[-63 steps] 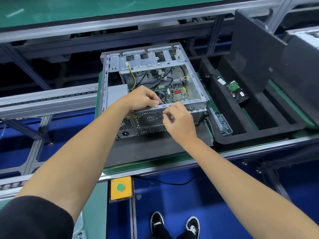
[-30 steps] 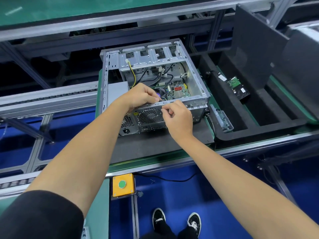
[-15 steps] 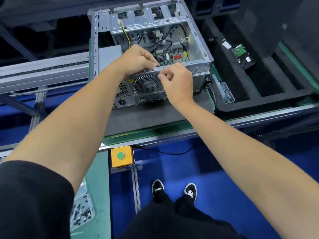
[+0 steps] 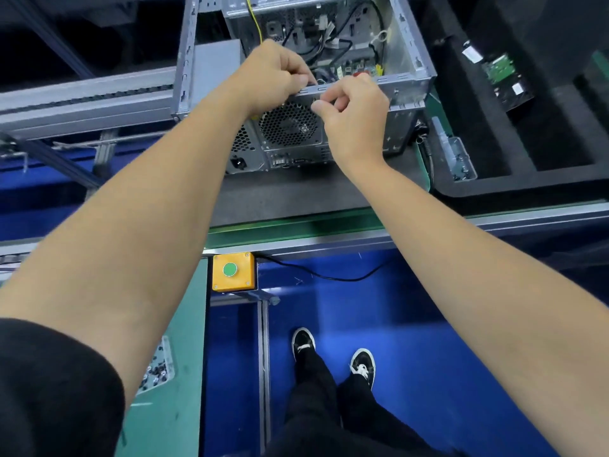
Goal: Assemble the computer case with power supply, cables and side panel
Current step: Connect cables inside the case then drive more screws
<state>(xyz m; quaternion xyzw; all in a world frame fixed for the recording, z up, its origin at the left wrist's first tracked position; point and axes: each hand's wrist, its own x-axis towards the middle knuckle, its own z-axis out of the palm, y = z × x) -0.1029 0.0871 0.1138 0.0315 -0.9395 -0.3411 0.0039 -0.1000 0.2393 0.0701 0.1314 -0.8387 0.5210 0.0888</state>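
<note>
Grey mat [image 4: 296,199] on green conveyor [image 4: 296,230], blue floor [image 4: 362,324] below. Open computer case [image 4: 408,70] on mat. Left hand [image 4: 273,77], right hand [image 4: 356,113] both curled, pinching case's near top rail.

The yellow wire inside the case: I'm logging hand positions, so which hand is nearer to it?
Left. The left hand sits at the case's near rim, right below the yellow wire. The right hand is farther right, over the rear fan grille.

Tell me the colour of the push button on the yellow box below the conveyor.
Green button, head view.
</note>
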